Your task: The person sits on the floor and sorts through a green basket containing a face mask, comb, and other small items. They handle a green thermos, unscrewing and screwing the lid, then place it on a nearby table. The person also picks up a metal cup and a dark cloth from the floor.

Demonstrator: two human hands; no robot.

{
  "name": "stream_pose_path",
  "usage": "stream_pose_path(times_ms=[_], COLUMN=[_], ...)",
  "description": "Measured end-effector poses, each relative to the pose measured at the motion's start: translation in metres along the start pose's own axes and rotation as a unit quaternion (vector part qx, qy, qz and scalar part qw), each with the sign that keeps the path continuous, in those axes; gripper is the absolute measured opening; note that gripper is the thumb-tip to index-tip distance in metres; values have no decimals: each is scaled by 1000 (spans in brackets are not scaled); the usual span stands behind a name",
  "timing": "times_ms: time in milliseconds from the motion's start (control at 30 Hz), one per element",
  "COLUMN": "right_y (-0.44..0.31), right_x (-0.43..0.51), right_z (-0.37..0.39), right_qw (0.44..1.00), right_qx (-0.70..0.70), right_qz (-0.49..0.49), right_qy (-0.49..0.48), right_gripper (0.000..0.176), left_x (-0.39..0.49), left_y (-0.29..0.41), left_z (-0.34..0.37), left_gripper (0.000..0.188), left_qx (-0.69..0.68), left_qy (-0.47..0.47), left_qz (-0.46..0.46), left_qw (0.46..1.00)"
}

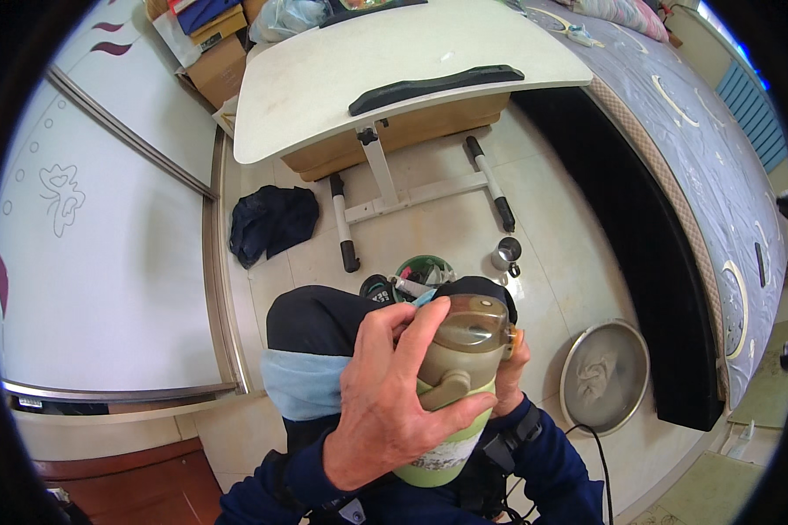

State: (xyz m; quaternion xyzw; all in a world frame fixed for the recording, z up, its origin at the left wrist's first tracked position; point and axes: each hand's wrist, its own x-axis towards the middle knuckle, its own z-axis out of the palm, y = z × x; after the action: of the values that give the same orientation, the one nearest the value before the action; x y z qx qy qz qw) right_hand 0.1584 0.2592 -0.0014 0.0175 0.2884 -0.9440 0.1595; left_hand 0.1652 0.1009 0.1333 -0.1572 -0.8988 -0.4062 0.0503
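A light green water bottle [433, 469] is held above my lap, its lid tilted away from me. The olive-brown lid [463, 357] has a translucent brown cap [473, 321], shut, with an orange latch [516, 338] on its right side. My left hand [387, 394] spreads over the left of the lid, thumb along its near side. On the right side, my right hand [512, 380] grips the bottle near the latch; its fingers are partly hidden. Over my thigh lies a light blue cloth [302, 384], and another bit of blue shows behind my left fingers.
A steel cup [506, 254] stands on the tiled floor. To the right sits a metal basin [568, 374] holding water and a cloth. A green bin [423, 264] is past my knees, below a white table [302, 98]. Dark fabric [272, 220] lies left; a bed [683, 164] borders the right.
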Motion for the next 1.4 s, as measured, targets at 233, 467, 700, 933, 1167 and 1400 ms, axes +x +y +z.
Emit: stream_pose_path(times_ms=[233, 467, 700, 933, 1167, 1400], right_y=[-1, -2, 7, 13, 15, 13], right_x=[4, 6, 7, 9, 11, 12], right_z=[14, 20, 24, 23, 26, 28], right_qw=[998, 987, 970, 941, 921, 910], right_qx=[-28, -133, -162, -253, -298, -328], right_qz=[1, -32, -85, -134, -177, -183], right_qy=[-61, -88, -159, -182, -178, -174], right_gripper=[99, 98, 76, 76, 75, 73], left_x=[-6, -20, -36, -45, -46, -45], left_y=[-6, -19, -37, -49, -55, -54], left_z=[-5, -16, -20, -20, -20, -19], left_gripper=[87, 89, 92, 95, 101, 99], left_qx=[-10, -58, -110, -121, -145, -135], left_qy=[20, -17, -34, -35, -30, -12], left_qz=[16, -6, -31, -28, -31, -40], left_qw=[1000, 998, 993, 992, 989, 990])
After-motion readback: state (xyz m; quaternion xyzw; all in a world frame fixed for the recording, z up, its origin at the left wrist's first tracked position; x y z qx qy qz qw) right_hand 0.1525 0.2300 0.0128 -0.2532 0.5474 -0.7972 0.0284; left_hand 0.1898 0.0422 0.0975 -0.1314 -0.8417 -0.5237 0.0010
